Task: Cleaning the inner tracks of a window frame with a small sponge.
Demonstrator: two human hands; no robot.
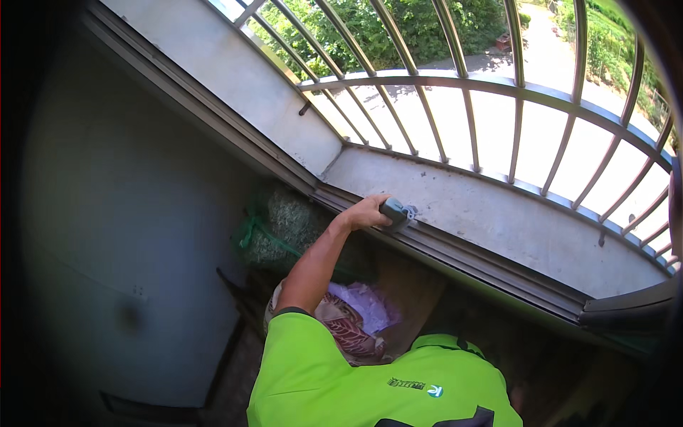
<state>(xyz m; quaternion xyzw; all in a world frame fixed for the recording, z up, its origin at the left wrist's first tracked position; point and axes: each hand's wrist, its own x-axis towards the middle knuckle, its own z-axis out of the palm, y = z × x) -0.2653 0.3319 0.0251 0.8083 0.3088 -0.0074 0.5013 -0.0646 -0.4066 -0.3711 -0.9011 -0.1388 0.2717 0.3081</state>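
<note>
My left hand (368, 212) grips a small grey-green handheld object (395, 212) with a pale, loop-like bit at its far end; its exact kind is unclear. The object is over the sliding window track (480, 253), right beside the concrete sill (459, 213). My left arm reaches forward from a bright green short-sleeved shirt. Out of view is my right hand.
Curved metal window bars (469, 82) enclose the sill's outer side. Below the track lie a patterned cloth (347, 325), a lilac plastic bag (368, 307) and a stuffed sack (291, 216) with green cord. A pale wall (128, 213) stands at left.
</note>
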